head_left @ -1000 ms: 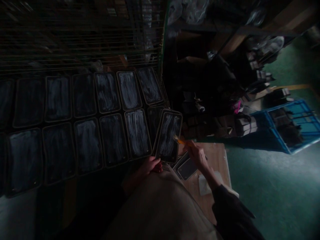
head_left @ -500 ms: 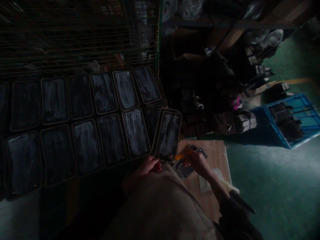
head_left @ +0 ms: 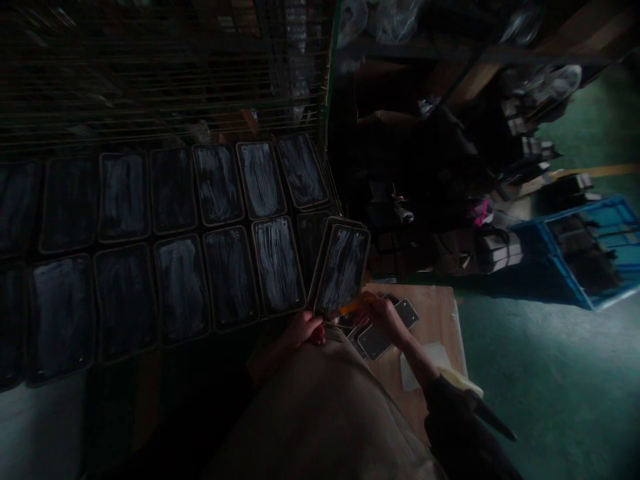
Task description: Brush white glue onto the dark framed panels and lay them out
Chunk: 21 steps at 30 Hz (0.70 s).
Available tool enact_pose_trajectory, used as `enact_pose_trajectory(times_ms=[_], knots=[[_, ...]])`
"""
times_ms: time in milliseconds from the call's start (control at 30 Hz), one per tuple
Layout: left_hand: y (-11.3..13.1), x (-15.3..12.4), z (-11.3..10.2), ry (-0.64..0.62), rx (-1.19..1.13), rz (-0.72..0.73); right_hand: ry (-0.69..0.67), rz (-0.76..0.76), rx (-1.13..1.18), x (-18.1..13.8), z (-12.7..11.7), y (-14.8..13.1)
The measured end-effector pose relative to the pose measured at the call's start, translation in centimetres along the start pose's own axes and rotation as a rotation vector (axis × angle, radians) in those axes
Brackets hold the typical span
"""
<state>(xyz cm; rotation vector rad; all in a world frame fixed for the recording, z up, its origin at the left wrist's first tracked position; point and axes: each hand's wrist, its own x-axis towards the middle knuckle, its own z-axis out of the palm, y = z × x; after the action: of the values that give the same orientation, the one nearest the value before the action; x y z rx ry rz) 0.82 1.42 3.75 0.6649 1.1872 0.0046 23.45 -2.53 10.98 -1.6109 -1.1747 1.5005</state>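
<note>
The round-cornered black panel streaked with white (head_left: 345, 261) lies askew, overlapping a dim dark panel (head_left: 308, 233); we judge it could slip if our left hand (head_left: 304, 329) loosens — those fingers pinch its near-left corner. Our right hand (head_left: 384, 316) clasps an orange-handled brush (head_left: 351, 306), fingers closed, tip at the near edge; pressing hard could shift everything.

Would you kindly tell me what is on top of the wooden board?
Dark, light-rimmed plates and a pale sheet lie on the wooden board. The right hand, sleeve and beige garment hide parts; whatever is beneath them cannot be seen.
</note>
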Motion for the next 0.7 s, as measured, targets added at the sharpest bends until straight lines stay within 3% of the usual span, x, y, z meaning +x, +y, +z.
enact_pose_trajectory(times_ms=[100,267,333,433,500,700], knots=[[0.1,-0.1,0.1,-0.008,0.026,-0.001,0.071,-0.042,0.033,2.6,0.0,1.0],[0.2,0.1,0.1,0.007,0.053,-0.011,0.418,-0.160,-0.007,4.5,-1.5,-0.1],[0.1,0.3,0.1,-0.001,0.056,-0.006,0.412,-0.158,-0.032,4.2,-1.8,-0.7],[0.0,0.7,0.1,-0.013,0.070,0.002,0.241,-0.129,-0.010,4.1,-1.6,-0.9],[0.0,0.8,0.1,-0.006,0.088,-0.007,0.215,-0.119,0.012,5.0,-1.6,-0.5],[-0.2,1.1,-0.1,-0.024,0.107,0.015,0.561,-0.233,-0.020,9.5,-4.0,-0.5]])
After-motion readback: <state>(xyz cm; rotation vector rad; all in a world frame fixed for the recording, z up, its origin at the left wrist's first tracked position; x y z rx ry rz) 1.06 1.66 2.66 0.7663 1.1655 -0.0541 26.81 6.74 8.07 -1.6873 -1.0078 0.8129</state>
